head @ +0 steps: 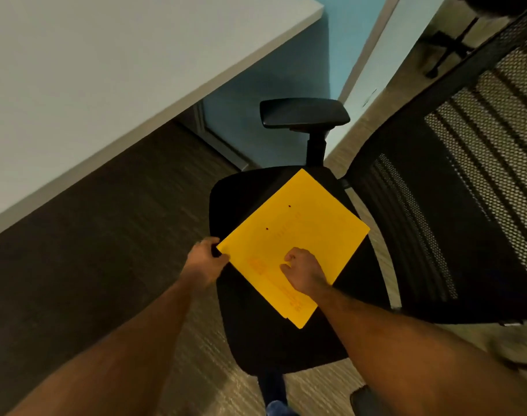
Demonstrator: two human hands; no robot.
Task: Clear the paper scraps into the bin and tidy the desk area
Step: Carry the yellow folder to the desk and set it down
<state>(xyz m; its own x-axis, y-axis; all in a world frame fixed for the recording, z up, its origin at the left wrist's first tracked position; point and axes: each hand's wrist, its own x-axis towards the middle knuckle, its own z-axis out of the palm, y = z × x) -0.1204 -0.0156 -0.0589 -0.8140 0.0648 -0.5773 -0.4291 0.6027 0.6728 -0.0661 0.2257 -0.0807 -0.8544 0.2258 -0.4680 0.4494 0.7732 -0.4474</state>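
Yellow square folder on black seat: left hand pinches its corner, right hand rests clenched atop.

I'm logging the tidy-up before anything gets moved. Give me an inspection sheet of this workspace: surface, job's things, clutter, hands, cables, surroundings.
Surface: black chair seat bearing the folder; pale desk top beyond it.
Job's things: yellow folder lies on the seat; no paper scraps or bin seen.
Clutter: nothing seen.
Hands: left hand grips the folder's near corner; right hand rests on the folder, fingers curled, grip unclear.
Cables: nothing seen.
Surroundings: armrest, mesh backrest, blue partition, carpet.
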